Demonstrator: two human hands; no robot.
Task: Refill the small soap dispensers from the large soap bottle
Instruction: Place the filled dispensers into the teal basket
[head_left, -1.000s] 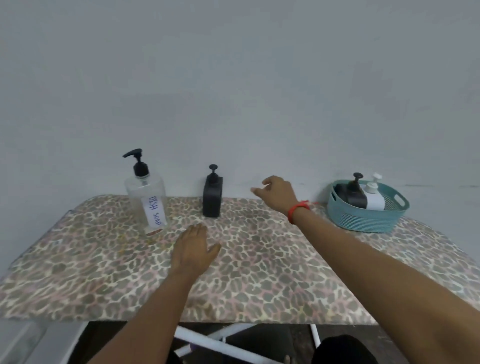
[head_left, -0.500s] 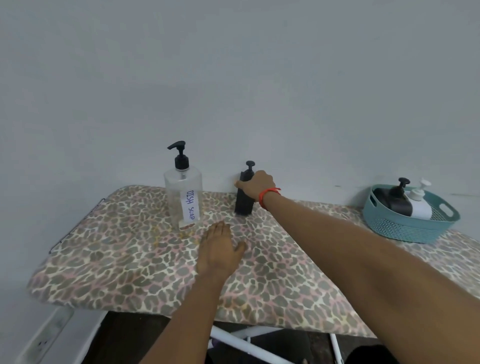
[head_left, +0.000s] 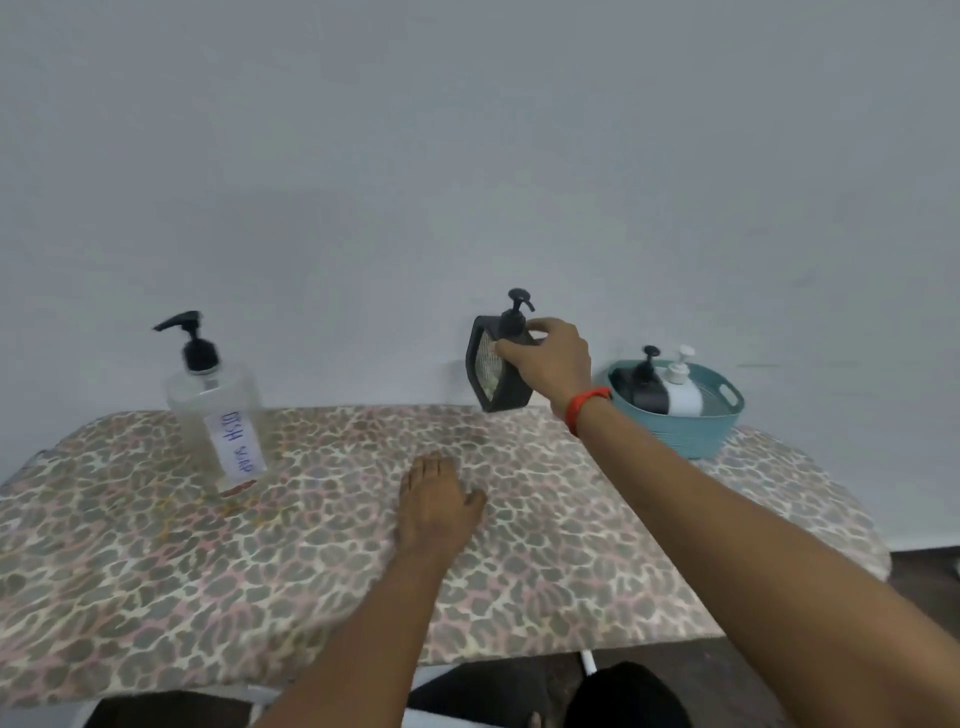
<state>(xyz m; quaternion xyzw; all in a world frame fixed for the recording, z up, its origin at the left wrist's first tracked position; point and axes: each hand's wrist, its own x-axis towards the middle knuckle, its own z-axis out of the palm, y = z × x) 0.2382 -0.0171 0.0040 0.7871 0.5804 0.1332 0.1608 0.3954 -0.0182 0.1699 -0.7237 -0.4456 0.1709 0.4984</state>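
Leopard-print cloth covers the table (head_left: 311, 571), on which the left hand (head_left: 436, 509) is laid flat near the middle, fingers straight and together, thumb spread aside. At about ten o'clock from that hand, a large clear plastic pump bottle (head_left: 215, 415) with a black pump and a white hand-lettered label is stood upright. At about one o'clock, a small black square soap dispenser (head_left: 501, 384) is held by the right hand (head_left: 550, 364), fingers and thumb clamped round its upper body just below the pump. It is tilted, a pale face turned toward the camera, and appears to be raised off the cloth. An orange band (head_left: 584, 408) is worn on the right wrist. At two o'clock, a teal plastic basket (head_left: 691, 431) is set at the table's far right, with a black pump dispenser (head_left: 647, 387) and a white pump dispenser (head_left: 683, 389) leaned side by side inside it.
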